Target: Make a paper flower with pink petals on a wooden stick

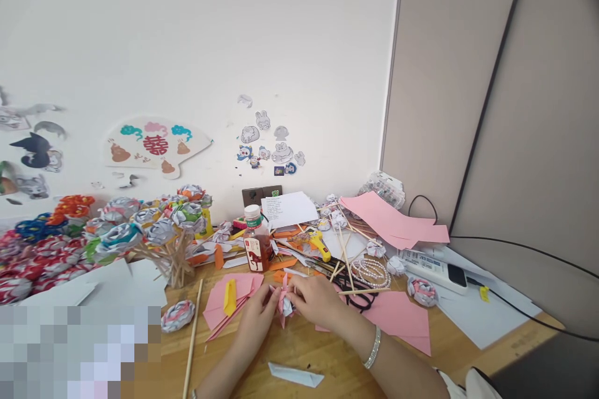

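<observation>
Near the front middle of the table, my left hand (262,313) and my right hand (313,300) meet around a small pink and white folded paper flower (284,304). Both hands have their fingers closed on it, and they hide part of its shape. Just left of my left hand lie pink paper sheets (218,300) with a yellow folded strip (229,297) on top. A white folded paper strip (296,375) rests on the wood below my hands. More pink paper (402,321) lies to the right, beyond my right wrist.
A bottle of reddish drink (256,243) stands behind my hands, beside a yellow glue gun (318,244). Paper flowers on sticks (173,230) crowd the left. Near a wooden stick (193,336) sits a finished-looking paper rose (178,317). A white power strip (437,271) is at right.
</observation>
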The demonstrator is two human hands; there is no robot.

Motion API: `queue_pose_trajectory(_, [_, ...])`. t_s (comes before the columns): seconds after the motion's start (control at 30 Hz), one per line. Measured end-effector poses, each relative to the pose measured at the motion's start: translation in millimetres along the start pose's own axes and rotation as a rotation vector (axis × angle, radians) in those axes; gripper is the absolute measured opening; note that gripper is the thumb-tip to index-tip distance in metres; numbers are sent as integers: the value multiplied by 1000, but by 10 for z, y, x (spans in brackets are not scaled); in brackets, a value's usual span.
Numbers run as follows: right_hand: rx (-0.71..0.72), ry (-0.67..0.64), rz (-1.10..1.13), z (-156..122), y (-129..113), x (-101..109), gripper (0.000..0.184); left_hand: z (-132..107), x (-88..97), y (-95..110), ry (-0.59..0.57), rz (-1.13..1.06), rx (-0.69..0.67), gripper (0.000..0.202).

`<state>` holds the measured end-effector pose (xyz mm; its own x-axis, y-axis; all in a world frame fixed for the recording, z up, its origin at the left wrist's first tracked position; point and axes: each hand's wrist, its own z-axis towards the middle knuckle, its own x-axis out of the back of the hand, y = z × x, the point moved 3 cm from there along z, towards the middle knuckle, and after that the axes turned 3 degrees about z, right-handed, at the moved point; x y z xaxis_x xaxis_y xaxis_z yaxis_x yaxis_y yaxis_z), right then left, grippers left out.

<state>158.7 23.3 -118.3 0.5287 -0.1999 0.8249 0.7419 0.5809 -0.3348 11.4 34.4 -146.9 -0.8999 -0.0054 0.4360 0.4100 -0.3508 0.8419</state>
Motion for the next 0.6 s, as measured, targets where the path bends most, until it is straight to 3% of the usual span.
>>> queue_pose_trajectory(0.27, [-105,13,162,16,10,16,6,-7,13,0,17,-25,17,31])
queue_pose_trajectory(0.6, [-61,238,223,25,111,35,12,72,121,7,205,-327,142,44])
